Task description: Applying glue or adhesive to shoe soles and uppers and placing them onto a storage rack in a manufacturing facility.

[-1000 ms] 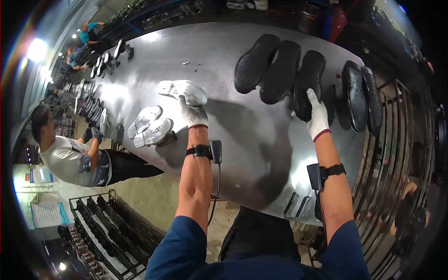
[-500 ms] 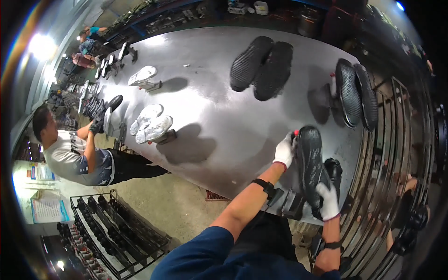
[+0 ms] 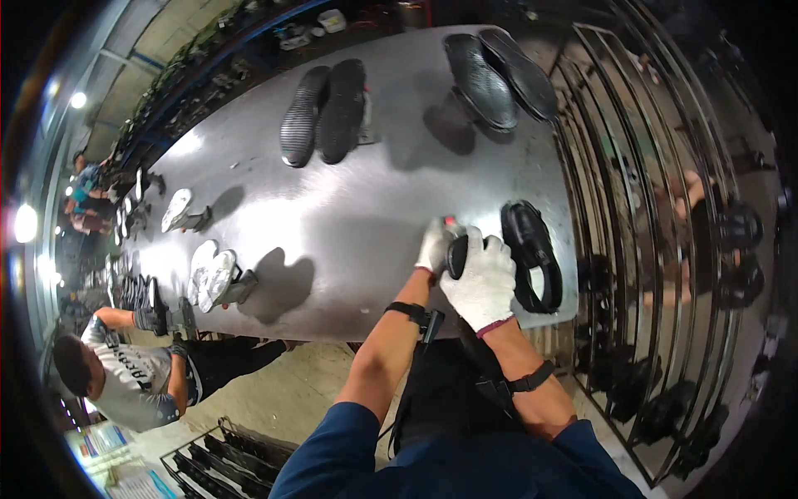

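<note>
My left hand (image 3: 435, 248), in a white knit glove, is closed at the left side of a black shoe (image 3: 456, 257). Over its other side curls my right hand (image 3: 485, 279), gloved alike with a dark red cuff. Only a rounded black part of that shoe shows between the hands; the rest is hidden. A small red knob (image 3: 450, 221) sticks up by the fingertips. To the right of my hands a black strapped shoe (image 3: 525, 237) rests on the metal table (image 3: 391, 191), its opening toward me.
Black soles face up in pairs, one pair (image 3: 341, 112) at the back and another (image 3: 484, 87) at the far right. Whitish soles (image 3: 218, 274) stand on mounts to the left. A co-worker (image 3: 116, 366) handles a shoe there. A metal rack (image 3: 640, 208) borders the table's right side.
My view has turned to the right. The held shoe, sole up and long before, is now mostly covered by my hands. My right hand has moved from its lower end up beside my left.
</note>
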Motion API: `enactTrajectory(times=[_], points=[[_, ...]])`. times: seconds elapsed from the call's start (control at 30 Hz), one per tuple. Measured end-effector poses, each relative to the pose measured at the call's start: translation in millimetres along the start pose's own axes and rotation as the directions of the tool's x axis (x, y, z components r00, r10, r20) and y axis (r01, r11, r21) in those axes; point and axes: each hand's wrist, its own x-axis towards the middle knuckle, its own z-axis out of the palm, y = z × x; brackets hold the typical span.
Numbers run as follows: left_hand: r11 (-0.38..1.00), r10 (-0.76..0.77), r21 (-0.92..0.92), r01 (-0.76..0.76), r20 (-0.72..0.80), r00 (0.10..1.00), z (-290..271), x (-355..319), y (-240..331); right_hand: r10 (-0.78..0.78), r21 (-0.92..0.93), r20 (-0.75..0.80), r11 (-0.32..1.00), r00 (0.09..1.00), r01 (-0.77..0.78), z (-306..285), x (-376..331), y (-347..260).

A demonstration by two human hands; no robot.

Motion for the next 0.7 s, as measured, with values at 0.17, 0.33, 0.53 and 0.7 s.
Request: enactTrajectory(times=[0.17,0.33,0.53,0.7], points=[[0.786,0.428,0.499,-0.365,-0.013,0.904,198.1,-147.6,53.4,-0.17,0.144,-0.357,0.962,0.918,0.234,-14.6,-116.5,82.3],[0.39,0.777,0.495,-0.776,0.275,0.566,168.4,-185.8,-18.6,-0.434,0.231,-0.268,0.838,0.86,0.495,-60.9,-213.4,181.7],[0.977,0.212,0.044,-0.208,-0.289,0.933,182.5,-63.9,34.9,0.106,0.325,-0.742,0.921,0.662,0.217,-77.3,-126.5,152.0],[0.907,0.272,0.375,-0.19,-0.18,0.945,96.7,-16.2,-11.7,0.314,0.322,-0.079,0.906,0.946,-0.274,11.4,-105.0,174.6]])
